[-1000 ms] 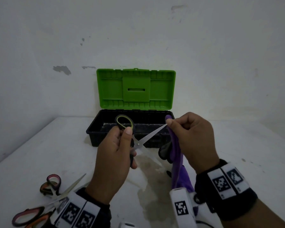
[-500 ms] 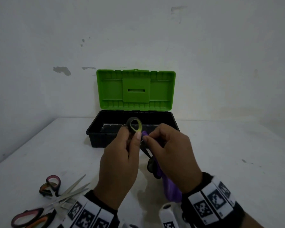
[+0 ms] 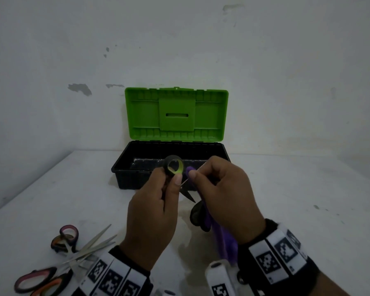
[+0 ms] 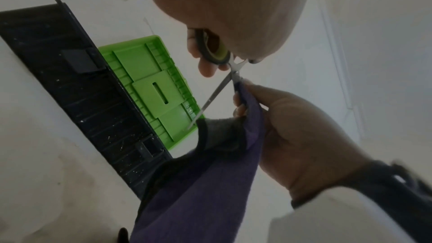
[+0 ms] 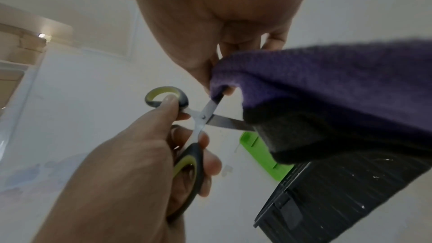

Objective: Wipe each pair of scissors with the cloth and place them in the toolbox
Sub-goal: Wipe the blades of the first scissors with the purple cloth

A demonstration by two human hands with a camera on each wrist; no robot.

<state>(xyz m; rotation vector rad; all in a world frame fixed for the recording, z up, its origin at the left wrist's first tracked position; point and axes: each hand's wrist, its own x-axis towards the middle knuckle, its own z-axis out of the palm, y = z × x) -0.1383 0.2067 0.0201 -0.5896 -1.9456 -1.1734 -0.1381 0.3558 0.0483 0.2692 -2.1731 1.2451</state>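
My left hand grips the grey-and-yellow scissors by the handles, blades spread apart, in front of the toolbox. My right hand pinches the purple cloth around one blade close to the pivot. In the right wrist view the scissors show both blades, one vanishing into the cloth. The left wrist view has the cloth hanging below the right hand and the free blade of the scissors pointing down. The toolbox is black with a green lid standing open.
Several more scissors with pink, orange and dark handles lie in a pile at the table's front left. The white table meets a white wall right behind the toolbox. A damp-looking stain marks the table under my hands.
My right hand slid the cloth along the blade from its tip toward the pivot, closing in on my left hand. The scissors tilted slightly; the pile of scissors stayed put.
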